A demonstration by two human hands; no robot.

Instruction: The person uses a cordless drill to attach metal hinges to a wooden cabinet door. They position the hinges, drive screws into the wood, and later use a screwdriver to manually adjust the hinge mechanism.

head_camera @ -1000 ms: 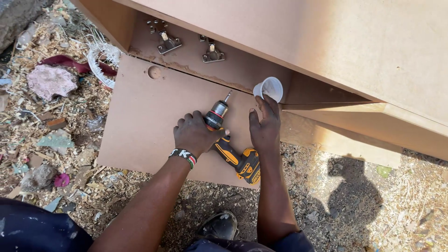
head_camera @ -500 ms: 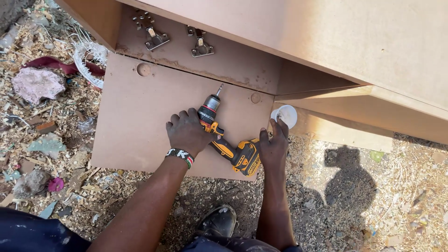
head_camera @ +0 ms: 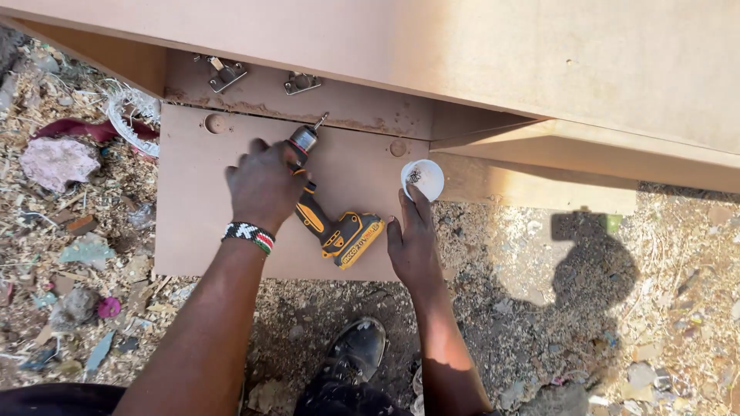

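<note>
My left hand (head_camera: 264,183), with a beaded band on the wrist, grips a yellow and black cordless drill (head_camera: 339,231). The drill's bit (head_camera: 318,121) points at the far edge of a flat brown board (head_camera: 193,231), where it meets the cabinet. My right hand (head_camera: 412,243) lies on the board's right edge. Its fingertips hold the near rim of a small white cup (head_camera: 425,177) with screws inside. Two metal hinge plates (head_camera: 223,74) sit on the recessed cabinet panel just beyond the bit.
A large brown cabinet body (head_camera: 539,54) fills the top of the view. Sawdust, scraps and litter (head_camera: 62,231) cover the ground at left and right. My black shoe (head_camera: 356,350) is below the board. A round bored hole (head_camera: 216,123) is in the board's far left corner.
My right hand carried the white cup from above the board down to its right edge. My left hand swung the drill so the bit is nearer the cabinet joint.
</note>
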